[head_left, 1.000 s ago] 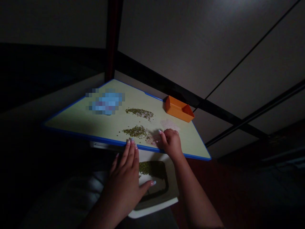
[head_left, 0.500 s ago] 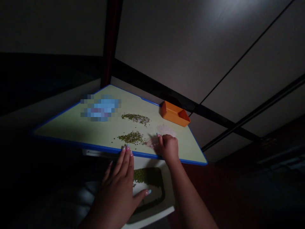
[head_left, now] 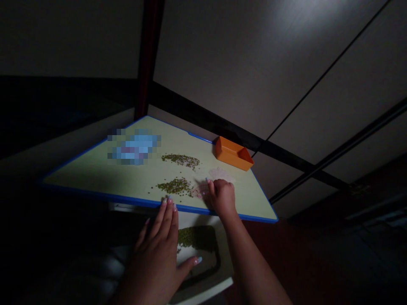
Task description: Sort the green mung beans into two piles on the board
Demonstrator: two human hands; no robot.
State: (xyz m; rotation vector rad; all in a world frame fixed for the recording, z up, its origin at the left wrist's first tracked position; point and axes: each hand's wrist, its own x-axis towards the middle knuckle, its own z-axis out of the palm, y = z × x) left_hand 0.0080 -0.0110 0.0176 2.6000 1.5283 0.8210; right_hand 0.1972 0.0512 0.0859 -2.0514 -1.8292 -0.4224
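My right hand [head_left: 223,197] is curled closed over the tabletop, its thumb pointing away. Whatever its fingers hold is hidden. Beside it lies a pinkish patch [head_left: 199,191], and a paler patch [head_left: 219,173] spreads just beyond; what they consist of is too dim to tell. Small green grains form a near pile [head_left: 174,185] to the left of this hand and a far pile [head_left: 180,159] behind that. My left hand [head_left: 165,241] is open, fingers stretched, with the fingertips at the table's blue front edge. It holds nothing visible.
The pale yellow tabletop [head_left: 85,173] has a blue rim. An orange open box [head_left: 233,159] stands at its back right; a pixelated light-blue item [head_left: 136,146] lies at left. Below the front edge, a white container [head_left: 224,250] holds more green grains [head_left: 200,237]. Cabinet panels rise behind.
My right hand has shifted slightly to the left, still closed. My left hand keeps its place at the table edge. The whole view has dropped a few pixels.
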